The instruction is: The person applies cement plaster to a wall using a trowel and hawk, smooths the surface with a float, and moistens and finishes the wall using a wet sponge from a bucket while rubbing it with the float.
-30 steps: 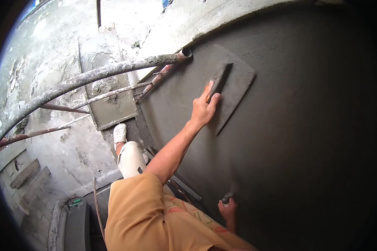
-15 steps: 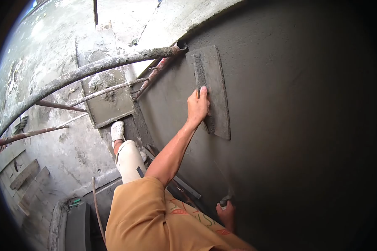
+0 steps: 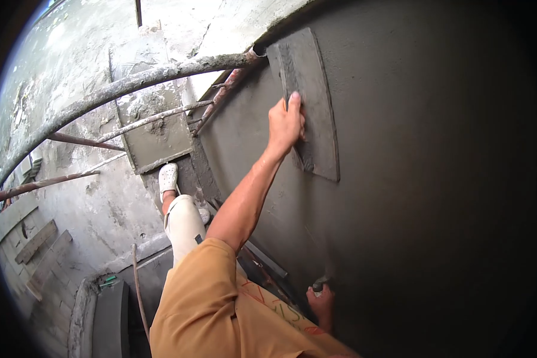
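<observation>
My left hand point(image 3: 285, 125) is wrapped round the handle of a long, cement-coated plastering float point(image 3: 317, 110), the thumb lying along the handle. The float lies against the dark grey, wet-looking plastered wall point(image 3: 411, 179), near the wall's upper edge. Lower down, close to my shirt, my right hand point(image 3: 322, 304) is closed round the dark handle of a trowel point(image 3: 320, 283). The trowel's blade hardly stands out from the grey wall.
A rusty, cement-spattered scaffold frame point(image 3: 143, 82) crosses the left side. Beneath it a mortar board point(image 3: 159, 146) carries wet mortar, just beyond a foot in a white clog point(image 3: 168, 177). Loose planks point(image 3: 37, 241) lie at lower left. A thin pole point(image 3: 138, 280) leans near a grey ledge.
My left hand has moved the float up along the wall and slightly right. My right hand with the trowel has stayed almost in place.
</observation>
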Demonstrator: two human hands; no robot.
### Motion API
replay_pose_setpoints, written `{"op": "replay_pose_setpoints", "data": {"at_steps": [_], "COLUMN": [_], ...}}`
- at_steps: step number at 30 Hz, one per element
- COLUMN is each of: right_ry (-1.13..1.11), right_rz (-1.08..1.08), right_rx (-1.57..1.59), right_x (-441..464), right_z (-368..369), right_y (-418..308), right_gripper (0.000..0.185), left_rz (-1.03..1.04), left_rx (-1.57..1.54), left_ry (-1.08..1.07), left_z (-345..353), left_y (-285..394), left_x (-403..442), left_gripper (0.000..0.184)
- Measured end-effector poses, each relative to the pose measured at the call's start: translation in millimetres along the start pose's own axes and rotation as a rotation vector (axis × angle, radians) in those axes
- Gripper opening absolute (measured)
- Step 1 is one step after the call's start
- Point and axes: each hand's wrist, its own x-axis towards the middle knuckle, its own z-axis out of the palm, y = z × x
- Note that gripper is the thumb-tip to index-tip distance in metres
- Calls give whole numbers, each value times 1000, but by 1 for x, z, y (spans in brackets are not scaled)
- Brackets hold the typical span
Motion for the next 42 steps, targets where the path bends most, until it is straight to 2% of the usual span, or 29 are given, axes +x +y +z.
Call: {"op": "replay_pose_setpoints", "data": {"at_steps": [2, 5, 8, 9, 11, 13, 16, 18, 21, 23, 24, 26, 29, 32, 36, 38, 40, 41, 42], "right_ry": [5, 5, 38, 54, 67, 35, 53, 55, 59, 67, 83, 86, 84, 15, 54, 59, 75, 79, 61], "right_rz": [21, 38, -15, -50, -75, -19, -18, -37, -23, -5, -7, 2, -106, 7, 0, -4, -33, -39, -10], "right_rx": [26, 151, 67, 32, -11, 52, 25, 54, 92, 120, 153, 183, 63, 51, 83, 102, 101, 99, 99], "right_x": [-4, -8, -8, -3, -4, -4, -6, -4, -8, -4, -6, -16, -8, -10, -15, -18, -21, -20, -20], "right_z": [1, 9, 5, 8, 7, 3, 0, 8, 7, 11, 10, 10, 6, 1, 9, 9, 13, 11, 8], "right_y": [7, 23, 24, 27, 35, 27, 21, 39, 46, 42, 39, 37, 28, 18, 23, 21, 23, 20, 15], "right_gripper": [27, 27, 27, 26, 26, 26, 27, 27, 27, 27, 27, 27, 26, 28, 28, 28, 27, 27, 27], "left_rz": [-35, 5, 68, 119, 80, 12, 47, 155, 105, -25, -26, 23, 104, 91, 31, 20, 73, 211, 340], "left_rx": [3, -39, 54, 95, 69, 20, 40, 123, 116, 59, 9, -37, 186, 167, 30, -36, 92, 110, 254], "left_ry": [14, -6, -59, -41, -26, -1, -7, -30, 1, 52, 17, -23, -16, -2, 17, -10, -20, -74, -37], "left_z": [5, 7, -3, -4, -5, 1, 6, 4, -8, -7, 0, -2, -10, -9, 4, 7, 11, 9, 7], "left_y": [19, 13, -23, -23, -23, 5, 13, -24, -50, -20, -9, -13, -51, -53, 10, 17, 7, -12, -41], "left_x": [6, 4, -22, -29, -20, 0, -2, -23, -26, -10, -11, -12, -32, -40, 3, 8, -7, -19, -30], "left_gripper": [39, 40, 40, 35, 37, 39, 37, 36, 35, 37, 38, 38, 34, 33, 39, 39, 38, 37, 35]}}
